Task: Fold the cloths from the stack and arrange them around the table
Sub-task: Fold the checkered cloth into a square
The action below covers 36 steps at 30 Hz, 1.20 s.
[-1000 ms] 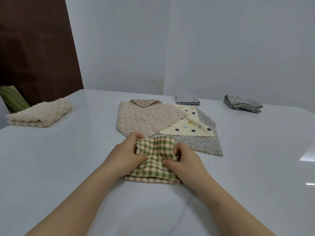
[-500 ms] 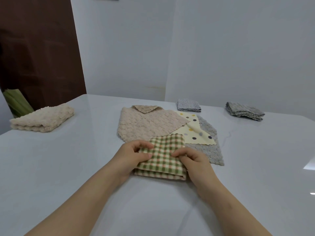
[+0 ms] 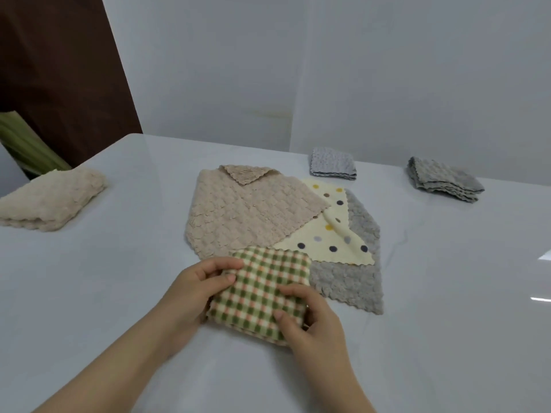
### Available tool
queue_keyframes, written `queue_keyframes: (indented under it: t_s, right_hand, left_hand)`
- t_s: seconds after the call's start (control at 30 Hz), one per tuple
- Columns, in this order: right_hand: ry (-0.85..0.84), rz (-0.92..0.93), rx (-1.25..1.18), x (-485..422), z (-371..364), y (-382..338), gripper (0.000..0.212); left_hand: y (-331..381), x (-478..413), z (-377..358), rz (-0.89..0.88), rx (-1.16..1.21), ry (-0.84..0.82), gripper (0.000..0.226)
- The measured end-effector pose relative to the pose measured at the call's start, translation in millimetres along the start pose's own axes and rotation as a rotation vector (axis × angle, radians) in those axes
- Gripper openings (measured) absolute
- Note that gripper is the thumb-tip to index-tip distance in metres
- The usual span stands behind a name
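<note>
**Both hands on the folded checked cloth**

We hold the green checked cloth point(image 3: 262, 296), folded into a small thick square, flat on the white bench point(image 3: 119, 293). Our left hand point(image 3: 190, 290) pinches its left edge, with the fingers point(image 3: 220, 265) curled over the top corner. Our right hand point(image 3: 310, 320) grips the right edge, with the thumb pressed on the top face and the fingers point(image 3: 295, 290) curled round the side.

Just beyond the fingers lies the unfolded stack. A beige cloth point(image 3: 244, 216) is on top, a cream polka-dot cloth point(image 3: 328, 239) under it, and a grey textured cloth point(image 3: 351, 278) at the bottom. The checked cloth's far edge overlaps them.

Well to the left of the fingers sits a folded beige cloth point(image 3: 50, 201). Farther beyond the stack and to the right rest a folded light grey cloth point(image 3: 333, 163) and a folded darker grey cloth point(image 3: 441, 180), apart from each other.
</note>
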State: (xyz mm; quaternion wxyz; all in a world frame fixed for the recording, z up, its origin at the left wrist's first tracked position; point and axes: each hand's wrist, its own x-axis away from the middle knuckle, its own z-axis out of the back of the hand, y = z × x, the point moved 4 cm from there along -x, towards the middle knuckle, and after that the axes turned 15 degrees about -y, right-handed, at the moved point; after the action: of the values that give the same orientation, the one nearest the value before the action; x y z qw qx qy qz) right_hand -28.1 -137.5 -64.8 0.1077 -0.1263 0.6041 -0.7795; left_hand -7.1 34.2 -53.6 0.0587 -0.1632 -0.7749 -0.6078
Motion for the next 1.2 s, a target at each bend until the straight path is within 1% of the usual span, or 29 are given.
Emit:
queue_keyframes:
  t_s: [0.07,0.13,0.3,0.47,0.6,0.73,0.83,0.93,1.03,1.2]
  right_hand:
    - [-0.024,-0.056,-0.009,-1.6,1.7,-8.7,0.026]
    - [-0.054,-0.119,0.007,-7.3,6.0,-23.2,0.027]
    - [-0.117,-0.193,-0.024,-34.8,22.0,-66.3,0.028]
    - [-0.132,-0.172,0.006,-85.2,25.1,-107.1,0.03]
    - [-0.105,-0.159,0.043,-150.1,14.8,-126.6,0.03]
    - [-0.054,-0.205,0.095,-225.8,1.6,-128.3,0.031]
    - [-0.051,-0.239,0.134,-276.2,-5.1,-124.1,0.038]
    - [-0.035,-0.267,0.195,-320.5,-4.0,-113.4,0.043]
    - [-0.023,-0.285,0.234,-355.0,-2.0,-101.8,0.045]
    - [-0.016,-0.303,0.317,-402.6,5.6,-85.7,0.051]
  left_hand:
    - [12.1,-1.1,-1.7,0.045,-0.039,-0.013,0.022]
    - [26.1,-0.9,-2.9,0.075,-0.129,-0.031,0.022]
    - [65.8,-5.2,-1.3,0.113,-0.265,-0.05,0.032]
    - [118.8,-32.9,16.7,0.091,-0.357,-0.056,0.035]
    - [161.0,-79.2,51.6,0.07,-0.417,-0.058,0.032]
    - [186.7,-142.4,91.4,0.061,-0.486,-0.072,0.035]
    - [190.9,-190.7,117.8,0.074,-0.554,-0.092,0.039]
    - [188.0,-237.8,137.5,0.079,-0.574,-0.106,0.044]
    - [184.7,-273.6,149.5,0.093,-0.6,-0.115,0.05]
    - [182.0,-322.4,162.8,0.113,-0.64,-0.114,0.053]
